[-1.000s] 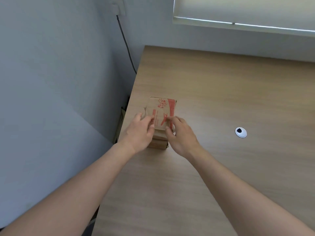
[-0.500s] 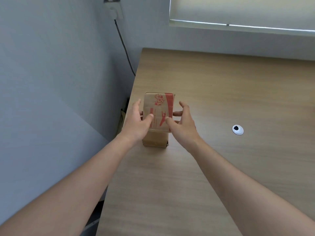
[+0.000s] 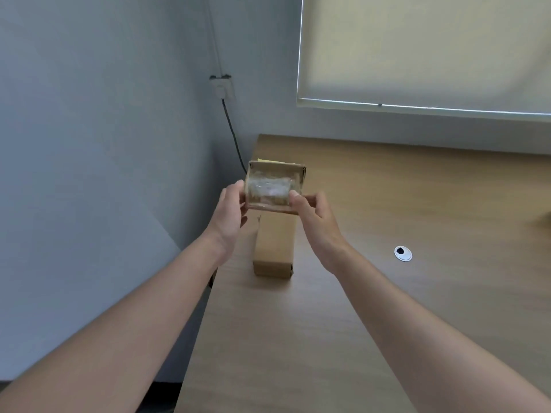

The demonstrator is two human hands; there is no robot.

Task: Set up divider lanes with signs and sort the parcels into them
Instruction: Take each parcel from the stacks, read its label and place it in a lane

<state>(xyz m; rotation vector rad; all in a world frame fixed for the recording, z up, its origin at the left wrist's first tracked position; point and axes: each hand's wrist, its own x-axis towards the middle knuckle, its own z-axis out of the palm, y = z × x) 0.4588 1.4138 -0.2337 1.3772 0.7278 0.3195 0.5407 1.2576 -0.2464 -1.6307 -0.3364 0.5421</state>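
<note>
I hold a small brown cardboard parcel [image 3: 272,187] up above the desk, its taped side turned toward me. My left hand [image 3: 229,213] grips its left edge and my right hand [image 3: 316,217] pinches its right edge. Below it a second, plain brown parcel [image 3: 274,245] lies on the wooden desk [image 3: 387,204] close to the left edge. No dividers or signs are in view.
A white cable grommet [image 3: 403,253] is set into the desk to the right. A wall outlet [image 3: 221,87] with a black cord [image 3: 234,135] sits on the grey wall at the left. A window blind [image 3: 417,49] hangs behind the desk.
Both hands have lifted the top parcel off the lower one and turned it over, so its red-printed face is hidden and the taped side shows. The view has tilted upward.
</note>
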